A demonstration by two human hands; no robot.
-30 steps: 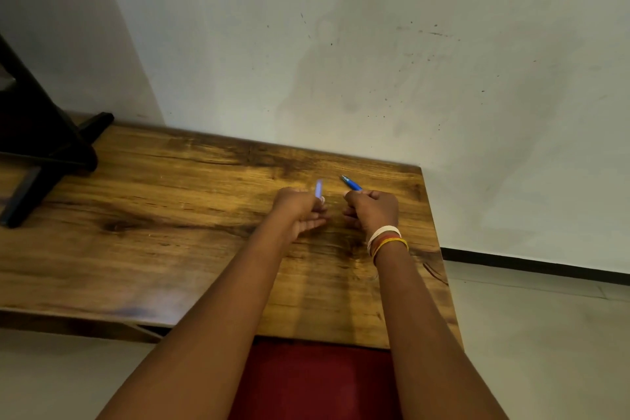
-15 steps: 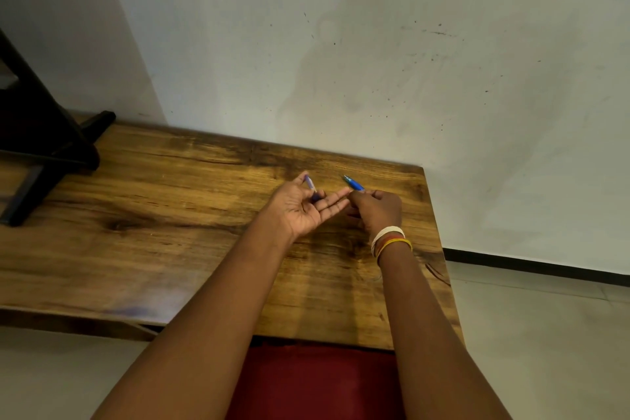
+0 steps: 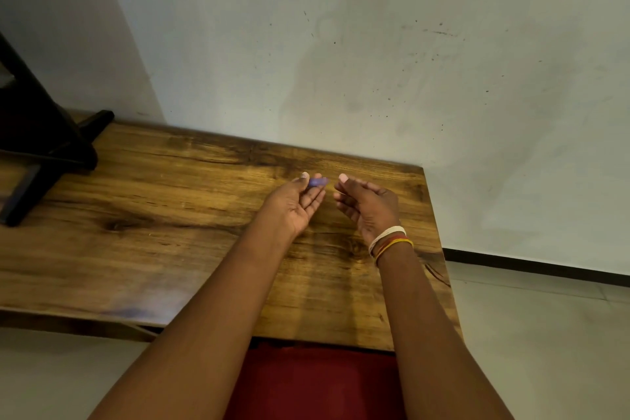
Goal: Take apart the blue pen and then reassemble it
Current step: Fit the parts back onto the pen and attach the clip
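My left hand (image 3: 295,206) hovers palm-up over the wooden table (image 3: 163,215), its thumb and fingertips pinching a short, blurred blue-violet pen piece (image 3: 317,182). My right hand (image 3: 370,210) is just to the right of it, a small gap apart. Its palm faces left, the thumb is raised and the fingers are curled. The rest of the blue pen does not show, and the curled fingers hide whether anything lies inside them. White, red and yellow bands circle the right wrist (image 3: 390,242).
A black stand (image 3: 44,143) rests on the table's far left end. A pale wall rises directly behind the table. The table's right edge (image 3: 439,249) is close beside my right wrist, with floor beyond. Red fabric (image 3: 317,382) shows below the near edge.
The left hand turned palm-up and lifted the blue piece to its fingertips. The right hand rolled open toward the left, and the blue pen tip that stuck out of it is no longer visible.
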